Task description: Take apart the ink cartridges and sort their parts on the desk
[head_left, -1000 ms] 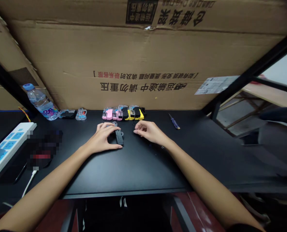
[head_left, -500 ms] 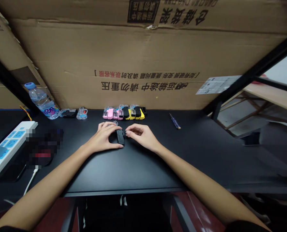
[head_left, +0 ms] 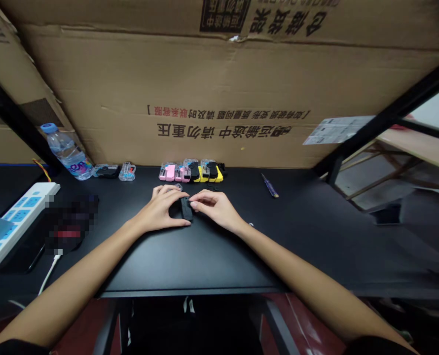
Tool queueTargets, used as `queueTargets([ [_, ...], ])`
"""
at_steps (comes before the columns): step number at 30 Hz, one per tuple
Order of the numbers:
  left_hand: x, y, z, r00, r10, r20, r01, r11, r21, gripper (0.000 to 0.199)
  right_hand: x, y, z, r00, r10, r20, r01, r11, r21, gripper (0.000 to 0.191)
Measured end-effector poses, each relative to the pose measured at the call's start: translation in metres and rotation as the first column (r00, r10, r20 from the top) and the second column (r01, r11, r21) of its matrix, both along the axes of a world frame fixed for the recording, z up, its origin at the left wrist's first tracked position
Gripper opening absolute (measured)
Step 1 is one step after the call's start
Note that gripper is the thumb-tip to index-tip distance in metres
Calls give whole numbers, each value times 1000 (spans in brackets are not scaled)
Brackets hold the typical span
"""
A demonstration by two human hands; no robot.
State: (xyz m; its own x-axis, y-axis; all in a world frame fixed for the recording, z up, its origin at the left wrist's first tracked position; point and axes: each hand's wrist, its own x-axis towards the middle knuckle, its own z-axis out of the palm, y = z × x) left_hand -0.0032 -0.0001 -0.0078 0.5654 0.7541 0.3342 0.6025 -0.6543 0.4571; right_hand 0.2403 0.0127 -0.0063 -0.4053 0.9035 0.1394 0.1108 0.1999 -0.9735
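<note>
My left hand (head_left: 164,209) grips a small black plastic case part (head_left: 186,209) on the dark table, thumb at its near end and fingers at its far end. My right hand (head_left: 214,207) is closed in a pinch at the part's upper right edge. What those fingertips hold, if anything, is too small to make out. Just beyond my left fingers lies a small clear plastic piece (head_left: 178,187), partly hidden. Several clear cases with pink, black and yellow parts (head_left: 192,171) stand in a row behind my hands.
At the back left are a water bottle (head_left: 66,153), a black clear-topped case (head_left: 106,171) and a clear case with an orange bit (head_left: 127,171). A power strip (head_left: 19,217) lies left. A screwdriver (head_left: 270,187) rests right. Cardboard (head_left: 219,74) walls the back.
My right fingertips have moved in against the black part, closing the small gap seen before. A small white item now shows beside my right wrist. The view has shifted slightly.
</note>
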Motion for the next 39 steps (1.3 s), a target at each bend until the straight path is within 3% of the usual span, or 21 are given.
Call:
queueTargets([
  [7,3,1,-2,1000,-16,4,16,999,40,73,-5,1,-7,998,9,-55,-15,995,-96,37],
  [15,7,-2,3,1000,-15,-7,16,998,66,72,-9,0,-7,994,-14,-109,5,996,-87,37],
  [19,9,-5,18,997,17,-71,-12,997,76,70,-7,1,-10,994,-18,-112,6,994,-107,38],
  [21,4,-6,31,986,130,-104,-118,987,109,66,-6,3,-11,991,-40,-126,24,992,-123,40],
  [23,-8,-7,44,917,382,-114,-369,922,122,64,-6,5,-12,988,-56,-145,35,989,-141,40],
  [26,-35,-7,58,668,705,-236,-711,699,73,76,-6,7,-12,986,-50,-158,25,987,-158,41],
  [29,-60,-3,66,435,778,-453,-875,483,-10,85,-6,8,-14,988,-49,-149,26,987,-157,43],
  [31,-70,1,68,343,729,-592,-926,368,-83,90,-5,9,-15,988,-55,-143,32,987,-158,44],
  [33,-75,4,68,339,679,-652,-932,339,-131,92,-4,9,-16,988,-58,-141,36,987,-158,44],
  [39,-72,5,63,358,694,-625,-909,411,-65,91,-4,9,-15,989,-53,-135,33,989,-146,43],
])
